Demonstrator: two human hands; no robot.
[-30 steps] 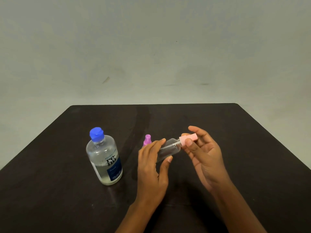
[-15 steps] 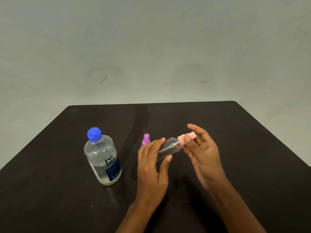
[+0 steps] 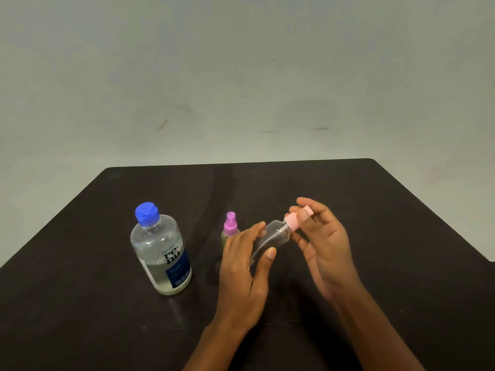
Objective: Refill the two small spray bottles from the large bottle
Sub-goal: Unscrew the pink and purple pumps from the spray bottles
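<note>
While the left hand [image 3: 243, 266] curls its fingers and thumb round the body of the clear spray bottle [image 3: 273, 236], holding it off the dark surface [image 3: 375, 210] between the two hands, the right hand [image 3: 325, 247] pinches the bottle's pink spray top [image 3: 294, 219] between thumb and fingertips, its other fingers loosely spread. The coming move turns on the bottle's long axis. The bottle lies tilted, base low toward the left hand and neck rising away to the right, so the top points straight into the right hand, the nearer of the two to it. That suits unscrewing, which I judge to be the step in hand, the left hand bracing the body while the right turns about that slanted axis. The top looks seated on the neck, but whether its thread is loose cannot be told. A second small spray bottle [image 3: 230, 227], purple-topped, stands upright just behind the left hand's fingers, partly hidden. Well to the left the large bottle [image 3: 160, 253] stands upright with its blue cap [image 3: 146, 213] on, so pouring looks some way off.
</note>
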